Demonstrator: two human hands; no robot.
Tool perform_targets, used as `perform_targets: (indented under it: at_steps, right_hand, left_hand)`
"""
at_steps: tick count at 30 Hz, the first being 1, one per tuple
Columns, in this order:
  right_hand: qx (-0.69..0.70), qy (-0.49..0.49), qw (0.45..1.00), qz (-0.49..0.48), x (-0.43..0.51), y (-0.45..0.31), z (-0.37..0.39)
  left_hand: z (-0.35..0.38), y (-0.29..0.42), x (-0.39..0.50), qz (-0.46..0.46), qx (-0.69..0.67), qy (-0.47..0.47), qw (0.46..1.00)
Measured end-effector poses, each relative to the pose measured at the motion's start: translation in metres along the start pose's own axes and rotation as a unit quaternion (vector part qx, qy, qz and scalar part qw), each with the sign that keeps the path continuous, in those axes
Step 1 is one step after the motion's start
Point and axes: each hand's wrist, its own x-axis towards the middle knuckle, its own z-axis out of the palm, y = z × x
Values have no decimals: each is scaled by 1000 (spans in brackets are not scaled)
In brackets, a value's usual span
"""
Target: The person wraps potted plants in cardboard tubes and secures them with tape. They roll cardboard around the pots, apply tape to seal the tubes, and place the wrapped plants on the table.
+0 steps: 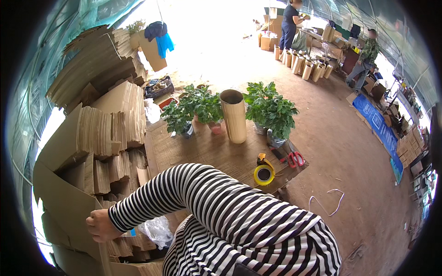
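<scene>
My right hand [103, 226], in a black-and-white striped sleeve, reaches across to the lower left, its fingers closed on the edge of a flat cardboard sheet [69, 220] beside the stacks. My left hand is out of view. On the wooden table a corrugated cardboard tube [234, 120] stands upright. Leafy potted plants stand on both sides of it, a left one [207, 105] and a right one [281, 114] among them. Nearer me lie a yellow tape roll [264, 174] with a dispenser and red-handled scissors [296, 159].
Tall stacks of cardboard [93, 129] line the left side, with a clear plastic bag [157, 231] beside them. White string [326, 210] lies on the floor. Farther off, one person [288, 26] stands near several cardboard tubes [307, 69] and another person [366, 57] is at the right.
</scene>
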Motion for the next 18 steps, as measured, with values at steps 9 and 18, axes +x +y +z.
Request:
perform_targets:
  at_steps: [9,18]
  right_hand:
    - [165,13,986,-18,-63,2,75]
    - [256,-370,876,175,-51,-25,39]
  left_hand:
    - [70,16,-7,-40,-178,-13,983]
    - [63,22,-27,-12,18,85,996]
